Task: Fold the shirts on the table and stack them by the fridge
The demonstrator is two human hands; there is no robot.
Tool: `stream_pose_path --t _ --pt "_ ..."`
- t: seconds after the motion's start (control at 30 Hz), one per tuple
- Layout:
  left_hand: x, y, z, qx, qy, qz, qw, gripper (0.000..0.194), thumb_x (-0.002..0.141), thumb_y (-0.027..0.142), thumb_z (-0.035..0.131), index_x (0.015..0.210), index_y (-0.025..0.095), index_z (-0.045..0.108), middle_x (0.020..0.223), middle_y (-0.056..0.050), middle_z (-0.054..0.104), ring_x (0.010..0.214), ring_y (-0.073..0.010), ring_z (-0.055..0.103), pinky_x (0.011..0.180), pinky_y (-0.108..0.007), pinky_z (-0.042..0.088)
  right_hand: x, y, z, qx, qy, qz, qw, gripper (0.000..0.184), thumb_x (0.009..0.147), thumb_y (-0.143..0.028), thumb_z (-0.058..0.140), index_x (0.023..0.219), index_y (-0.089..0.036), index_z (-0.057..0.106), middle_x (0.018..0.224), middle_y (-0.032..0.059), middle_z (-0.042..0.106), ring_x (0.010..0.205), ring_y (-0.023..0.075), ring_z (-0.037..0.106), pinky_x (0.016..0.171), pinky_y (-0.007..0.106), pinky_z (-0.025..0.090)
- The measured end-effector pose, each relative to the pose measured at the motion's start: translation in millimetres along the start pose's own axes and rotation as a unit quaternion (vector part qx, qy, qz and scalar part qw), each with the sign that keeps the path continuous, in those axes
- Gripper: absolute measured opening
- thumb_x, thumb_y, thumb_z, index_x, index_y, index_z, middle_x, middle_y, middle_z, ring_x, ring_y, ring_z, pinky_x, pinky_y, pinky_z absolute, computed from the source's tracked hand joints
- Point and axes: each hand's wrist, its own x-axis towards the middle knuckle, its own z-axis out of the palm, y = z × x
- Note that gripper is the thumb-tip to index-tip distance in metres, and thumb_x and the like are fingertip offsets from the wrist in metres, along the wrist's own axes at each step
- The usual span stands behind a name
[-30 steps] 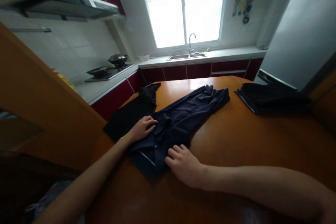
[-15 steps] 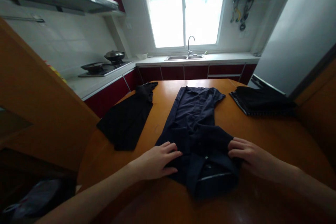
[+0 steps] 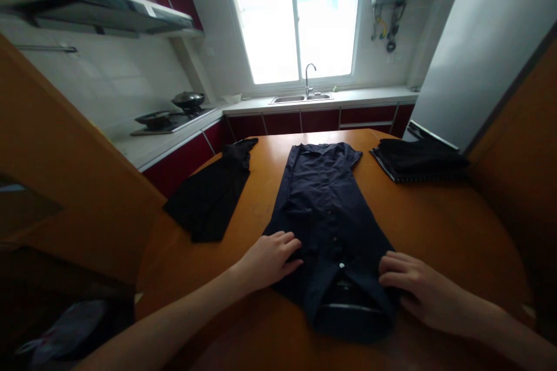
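Observation:
A dark navy button-up shirt (image 3: 324, 203) lies lengthwise on the table, its hem end nearest me and gaping slightly. My left hand (image 3: 276, 258) rests on the shirt's left side, fingers loosely bent and thumb apart. At the lower right edge, my right hand (image 3: 413, 281) has its fingers curled round the fabric, with the thumb beneath. Farther left lies a black garment (image 3: 213, 197), spread out in a narrow shape. A stack of folded black clothes (image 3: 420, 159) sits toward the table's right side.
The wooden table (image 3: 439, 232) has rounded edges. Beyond it are a counter with a sink (image 3: 300, 98) and tap, and a stove with a wok (image 3: 188, 99) and a pan. A refrigerator (image 3: 483, 52) stands at right, and a wooden panel (image 3: 65, 139) at left.
The shirt's right lower part, bunched earlier, now lies flatter, with its right edge drawn straight. My right hand has come slightly toward me. The view has shifted a little to the right.

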Motion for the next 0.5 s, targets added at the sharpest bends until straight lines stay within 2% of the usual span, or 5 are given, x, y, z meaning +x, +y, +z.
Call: stream_pose_path --t 0.17,0.33,0.4,0.5 --pt "8.8 11.8 4.0 0.034 0.031 0.013 0.999 0.029 0.096 0.034 0.063 0.121 0.021 0.057 0.111 -0.006 0.063 0.103 -0.0245 0.061 0.083 -0.033 0.054 -1.2 -3.6 -3.8 -0.001 -0.01 0.009 1.0 0.041 0.065 0.007 0.046 0.088 -0.022 0.064 0.099 0.003 0.062 0.096 0.0198 0.056 0.086 0.034 0.044" --pt "25.7 16.6 12.2 0.029 0.065 0.016 0.997 0.046 0.096 0.011 0.051 0.14 0.022 0.046 0.108 -0.005 0.064 0.099 -0.0216 0.063 0.084 -0.031 0.054 1.1 -12.0 -14.6 -0.01 -0.038 0.024 0.999 0.041 0.067 0.005 0.047 0.088 -0.022 0.067 0.099 0.0036 0.063 0.096 0.02 0.059 0.087 0.034 0.046" --pt "27.8 4.3 6.4 -0.001 0.103 -0.017 0.994 0.057 0.093 0.005 0.046 0.147 0.023 0.04 0.109 -0.005 0.065 0.097 -0.0199 0.064 0.087 -0.03 0.053 -1.6 -14.0 -20.6 0.003 -0.055 0.028 0.998 0.042 0.071 0.003 0.047 0.093 -0.023 0.07 0.102 0.0043 0.065 0.097 0.0198 0.06 0.088 0.033 0.048" --pt "13.8 -33.8 -9.7 -0.061 0.198 -0.156 0.966 0.064 0.09 0.008 0.048 0.151 0.024 0.034 0.118 -0.008 0.065 0.101 -0.0199 0.066 0.092 -0.03 0.051 -9.3 -10.5 -29.6 0.033 -0.041 0.023 0.998 0.047 0.074 0.0 0.049 0.105 -0.026 0.073 0.108 0.0044 0.067 0.099 0.0189 0.064 0.09 0.03 0.051"
